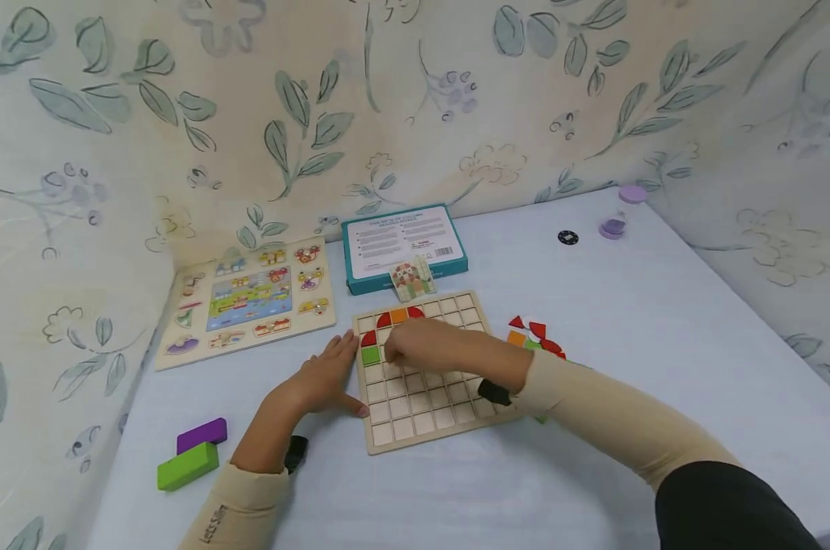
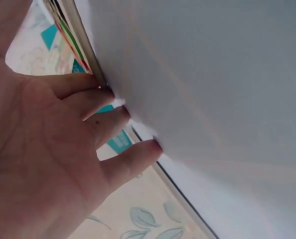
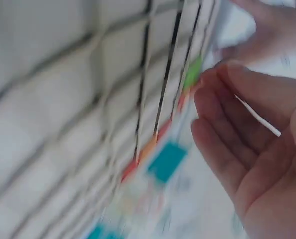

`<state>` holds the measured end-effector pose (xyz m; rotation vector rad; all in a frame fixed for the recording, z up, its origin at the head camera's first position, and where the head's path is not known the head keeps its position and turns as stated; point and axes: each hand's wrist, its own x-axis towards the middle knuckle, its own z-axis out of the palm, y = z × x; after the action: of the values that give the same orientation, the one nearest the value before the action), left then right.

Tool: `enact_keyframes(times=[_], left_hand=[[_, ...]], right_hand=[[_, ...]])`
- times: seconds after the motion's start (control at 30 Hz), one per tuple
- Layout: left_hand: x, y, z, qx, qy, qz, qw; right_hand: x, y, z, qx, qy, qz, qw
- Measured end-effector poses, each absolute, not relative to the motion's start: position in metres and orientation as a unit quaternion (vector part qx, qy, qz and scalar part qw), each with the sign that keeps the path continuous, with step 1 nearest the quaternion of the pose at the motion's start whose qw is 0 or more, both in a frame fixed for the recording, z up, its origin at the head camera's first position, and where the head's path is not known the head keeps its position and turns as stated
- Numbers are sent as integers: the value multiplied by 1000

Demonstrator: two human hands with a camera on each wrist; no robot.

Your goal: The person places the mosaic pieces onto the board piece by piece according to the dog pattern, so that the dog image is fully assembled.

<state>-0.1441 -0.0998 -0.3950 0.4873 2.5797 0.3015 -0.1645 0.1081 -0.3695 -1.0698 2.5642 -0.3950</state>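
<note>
A square wooden grid board [image 1: 421,403] lies in front of me. Near its left side sit a green square tile [image 1: 370,355] and a red rounded tile [image 1: 369,338]; an orange tile [image 1: 398,315] has red tiles beside it along the far row. My left hand [image 1: 325,378] rests on the table against the board's left edge, fingers extended. Over the upper left cells is my right hand [image 1: 421,345], its thumb [image 3: 265,87] and index finger brought together close to the green tile. Whether a piece is pinched there, I cannot tell.
Loose red, orange and green tiles [image 1: 538,332] lie right of the board, partly behind my right forearm. A picture card [image 1: 412,279] leans on a teal box [image 1: 404,244]. A wooden picture puzzle [image 1: 250,298], purple block [image 1: 201,435], green block [image 1: 188,467], black disc [image 1: 568,237] and purple timer [image 1: 621,214] surround it.
</note>
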Motion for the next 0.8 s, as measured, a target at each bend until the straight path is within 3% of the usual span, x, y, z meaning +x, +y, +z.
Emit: enact_keyframes(times=[0.17,0.3,0.4,0.63,0.8], left_hand=[[-144,-110,-395,178,946,118,243],[-149,-105,-396,195,942,114,247],[-153,-101,-393,211,940,106,247],[-155,-99,-392,200,941,95,257],[-151,-106,-395,182,943,104,257]], right_hand=[[-177,191,-361,-236,956,-121,129],[-169,259,-373,-107,976,-108,158],[-160,287,-386,-66,973,-139,172],[-160,297,-398,-100,970,-169,146],[-175,263,-380,-139,968,-156,136]])
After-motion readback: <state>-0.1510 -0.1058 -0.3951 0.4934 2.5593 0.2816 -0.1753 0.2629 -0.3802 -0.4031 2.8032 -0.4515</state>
